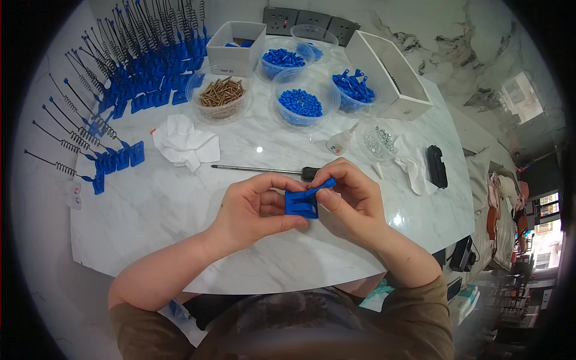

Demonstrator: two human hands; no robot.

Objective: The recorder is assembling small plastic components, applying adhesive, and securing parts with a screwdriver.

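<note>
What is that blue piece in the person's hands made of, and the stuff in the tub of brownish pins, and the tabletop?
The blue piece, held between the left hand and right hand, looks like matte moulded plastic, uniformly coloured. The screws glint brassy, so probably plated metal. The table is glossy white with grey veins: marble or an imitation.

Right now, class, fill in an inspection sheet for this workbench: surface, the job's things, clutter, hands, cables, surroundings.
Surface: white marble table, in use.
Job's things: blue plastic part held above the table; screwdriver lying just beyond it.
Clutter: crumpled white cloth; tub of brass screws; tubs of blue pieces; glue bottle; two white boxes; rows of blue parts with springs at left.
Hands: left hand and right hand both pinch the blue plastic part.
Cables: nothing seen.
Surroundings: wall sockets behind the table; a furnished room at right.
</note>
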